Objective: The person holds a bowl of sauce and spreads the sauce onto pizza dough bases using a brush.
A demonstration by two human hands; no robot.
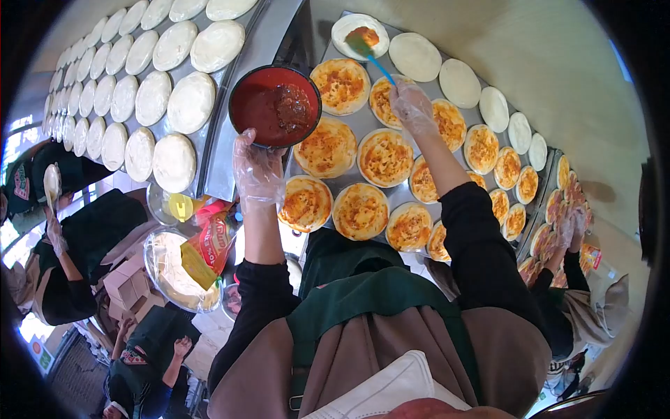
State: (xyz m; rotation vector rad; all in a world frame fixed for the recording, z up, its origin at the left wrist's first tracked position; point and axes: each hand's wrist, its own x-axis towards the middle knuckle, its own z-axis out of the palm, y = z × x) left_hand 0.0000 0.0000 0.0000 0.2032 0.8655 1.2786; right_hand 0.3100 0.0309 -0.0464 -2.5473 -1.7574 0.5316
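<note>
In a clear plastic glove, my left hand grips the lower rim of a bowl, black outside and red inside, with dark red sauce in it. My gloved right hand is closed on a blue-handled spatula. The spatula's green head touches a plain dough round at the top of the tray, where a patch of red sauce lies. Below and around my right hand are several sauced rounds. Plain rounds line the tray's upper right side.
Many plain rounds fill the left table. Below it stand a large flour bowl and a red and yellow packet. At right, a co-worker's gloved hands are over more topped rounds. Other people stand at left and lower left.
</note>
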